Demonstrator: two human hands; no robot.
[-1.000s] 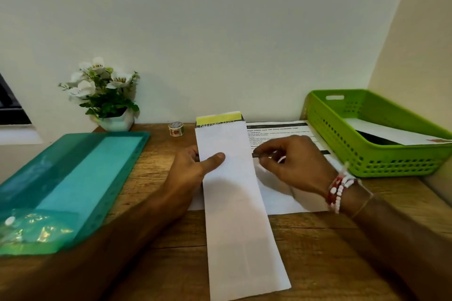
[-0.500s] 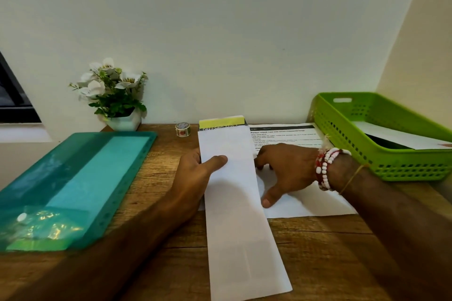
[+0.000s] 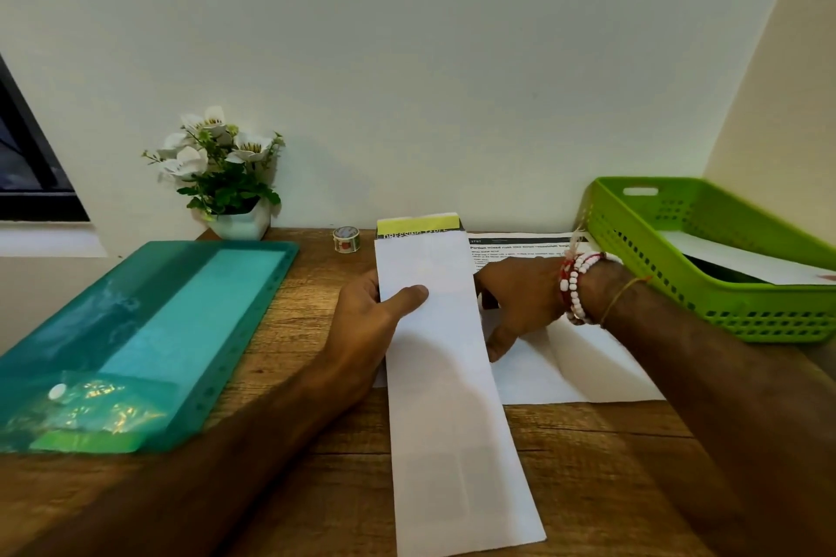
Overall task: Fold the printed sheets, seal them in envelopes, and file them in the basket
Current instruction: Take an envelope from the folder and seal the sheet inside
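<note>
Seemingly left hand (image 3: 371,312) pinches envelope (image 3: 448,398), upper left edge.

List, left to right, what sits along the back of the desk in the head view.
potted flowers → tape roll → envelope → printed sheet → green basket

long white envelope (image 3: 452,375), sheet (image 3: 418,225) protruding

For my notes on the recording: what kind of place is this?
Probably a home or office desk corner: wooden table against a plain wall, green basket holding papers, small flower pot.
</note>
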